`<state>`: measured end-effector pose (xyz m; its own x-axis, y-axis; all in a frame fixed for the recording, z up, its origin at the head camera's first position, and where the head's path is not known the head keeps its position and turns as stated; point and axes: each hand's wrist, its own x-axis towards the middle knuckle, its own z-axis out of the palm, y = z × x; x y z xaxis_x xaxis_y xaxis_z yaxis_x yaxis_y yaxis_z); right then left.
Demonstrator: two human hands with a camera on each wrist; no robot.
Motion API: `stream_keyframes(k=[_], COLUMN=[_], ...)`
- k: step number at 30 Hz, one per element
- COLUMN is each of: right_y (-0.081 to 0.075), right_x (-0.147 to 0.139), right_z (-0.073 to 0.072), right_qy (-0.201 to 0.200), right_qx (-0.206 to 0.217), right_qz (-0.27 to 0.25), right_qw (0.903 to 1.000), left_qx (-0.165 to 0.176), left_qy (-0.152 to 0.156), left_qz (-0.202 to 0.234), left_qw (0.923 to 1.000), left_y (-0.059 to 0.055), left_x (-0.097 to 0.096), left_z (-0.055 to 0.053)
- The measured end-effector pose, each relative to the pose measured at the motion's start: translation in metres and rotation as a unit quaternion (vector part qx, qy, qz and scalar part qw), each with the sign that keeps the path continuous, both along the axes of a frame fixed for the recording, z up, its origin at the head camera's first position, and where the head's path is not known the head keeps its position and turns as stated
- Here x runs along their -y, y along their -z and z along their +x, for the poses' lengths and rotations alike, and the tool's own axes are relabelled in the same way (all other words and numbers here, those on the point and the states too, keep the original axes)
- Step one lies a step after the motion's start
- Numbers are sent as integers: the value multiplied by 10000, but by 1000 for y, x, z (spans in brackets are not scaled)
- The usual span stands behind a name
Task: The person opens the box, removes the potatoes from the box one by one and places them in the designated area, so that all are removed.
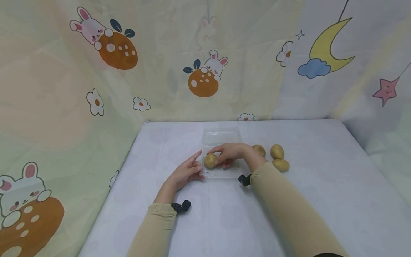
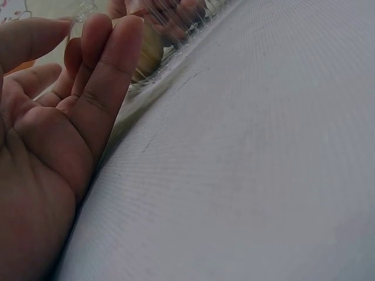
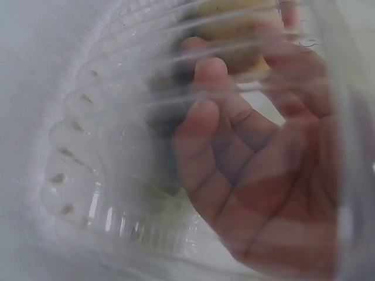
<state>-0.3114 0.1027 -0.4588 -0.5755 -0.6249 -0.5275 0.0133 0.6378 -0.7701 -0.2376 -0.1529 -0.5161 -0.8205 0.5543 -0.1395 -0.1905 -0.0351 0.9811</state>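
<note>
A clear plastic clamshell box (image 1: pixel 221 174) lies with its lid (image 1: pixel 221 135) folded back toward the far side. Over its base, my right hand (image 1: pixel 229 152) holds a yellow-brown potato (image 1: pixel 210 161) between thumb and fingers, near the left wall. Through the clear plastic in the right wrist view, the same potato (image 3: pixel 228 23) shows at the fingertips, and the other fingers are curled. At the box's left edge, my left hand (image 1: pixel 187 172) pinches the rim, index finger stretched forward along the side. The left wrist view shows its fingertips (image 2: pixel 126 35) right against the plastic.
Three more potatoes lie right of the box: one (image 1: pixel 258 150) partly behind the right wrist, another (image 1: pixel 277 151) farther right, a third (image 1: pixel 280 165) just in front of that. A white cloth covers the table (image 1: pixel 321 200). Behind it hangs a patterned curtain (image 1: pixel 167 71).
</note>
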Motion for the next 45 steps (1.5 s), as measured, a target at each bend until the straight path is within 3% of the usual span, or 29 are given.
stream_keyframes(k=[7,16,32,45], right_y=[1,6,5,-11], right_x=[1,1,0,-1], right_z=[0,-3,-2,0], right_qy=[-64,-211,-282,-174], right_qx=[-127,-608,-746,-819], right_qz=[8,165,158,250], right_qw=[9999,9978,9967,9962], left_qx=[6,7,30,39], left_qy=[39,20,-24,-66], left_qz=[13,14,-97,-127], left_qw=[10000,10000,9999,9999], left_y=[0,0,1,-2], left_x=[1,0,0,-1], left_z=[0,0,0,1])
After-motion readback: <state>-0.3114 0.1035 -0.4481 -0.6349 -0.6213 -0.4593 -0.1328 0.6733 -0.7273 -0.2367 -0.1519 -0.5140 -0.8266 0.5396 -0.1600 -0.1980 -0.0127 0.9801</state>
